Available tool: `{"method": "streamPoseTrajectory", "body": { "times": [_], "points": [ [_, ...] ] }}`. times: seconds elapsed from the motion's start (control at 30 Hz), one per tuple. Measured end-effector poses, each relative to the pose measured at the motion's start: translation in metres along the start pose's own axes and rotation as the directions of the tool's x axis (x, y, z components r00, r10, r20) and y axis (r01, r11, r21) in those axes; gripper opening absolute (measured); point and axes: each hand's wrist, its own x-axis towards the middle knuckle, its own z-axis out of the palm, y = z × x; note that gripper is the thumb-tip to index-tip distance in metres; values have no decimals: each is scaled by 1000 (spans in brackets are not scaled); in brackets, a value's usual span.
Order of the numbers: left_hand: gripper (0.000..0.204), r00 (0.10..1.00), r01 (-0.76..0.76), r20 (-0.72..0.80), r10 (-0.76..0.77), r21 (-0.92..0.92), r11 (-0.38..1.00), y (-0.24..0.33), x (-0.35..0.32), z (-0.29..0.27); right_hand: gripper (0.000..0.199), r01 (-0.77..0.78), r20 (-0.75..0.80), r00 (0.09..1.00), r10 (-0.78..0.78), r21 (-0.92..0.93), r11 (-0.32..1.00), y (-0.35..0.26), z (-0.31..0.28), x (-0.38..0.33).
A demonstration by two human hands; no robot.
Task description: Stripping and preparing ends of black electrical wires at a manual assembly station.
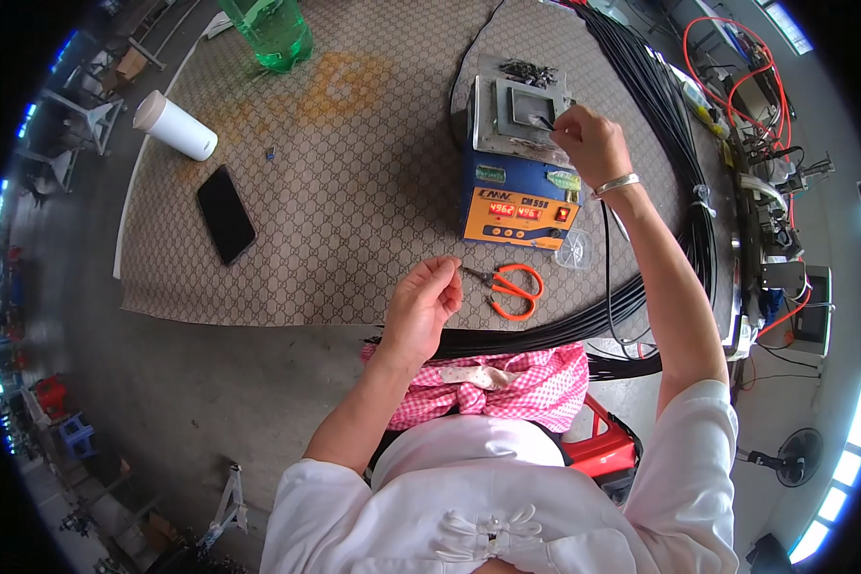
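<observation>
My right hand reaches over the top of a blue and orange solder pot with a lit red digital display. Its fingers pinch a thin black cable, whose end points at the square metal basin. My left hand is closed in a pinch at the table's front edge; anything between thumb and forefinger is too small to make out. Just right of those fingertips lie orange-handled scissors, their blades pointing toward the hand.
A thick bundle of black cables curves along the table's right side and front edge. A small clear round container is beside the pot. On the left are a phone, a white tumbler lying tilted and a green bottle.
</observation>
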Motion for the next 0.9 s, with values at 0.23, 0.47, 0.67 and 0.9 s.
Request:
{"method": "streamPoseTrajectory", "body": {
  "times": [0.23,0.47,0.67,0.9],
  "points": [
    [16,996,-81,40,77,104,991,4,-1,3,16,-457,384,889,251,699,550,-32,-13,-24],
    [23,902,-432,126,414,322,843,16,-2,45,9,-547,558,829,35,822,-159,-65,7,-82],
    [24,898,-429,192,395,191,883,16,-17,62,8,-546,559,827,-55,777,-315,-86,23,-117],
    [22,908,-417,159,388,254,873,13,-32,57,10,-444,455,889,-52,829,-339,-97,36,-143]
  ]
}}
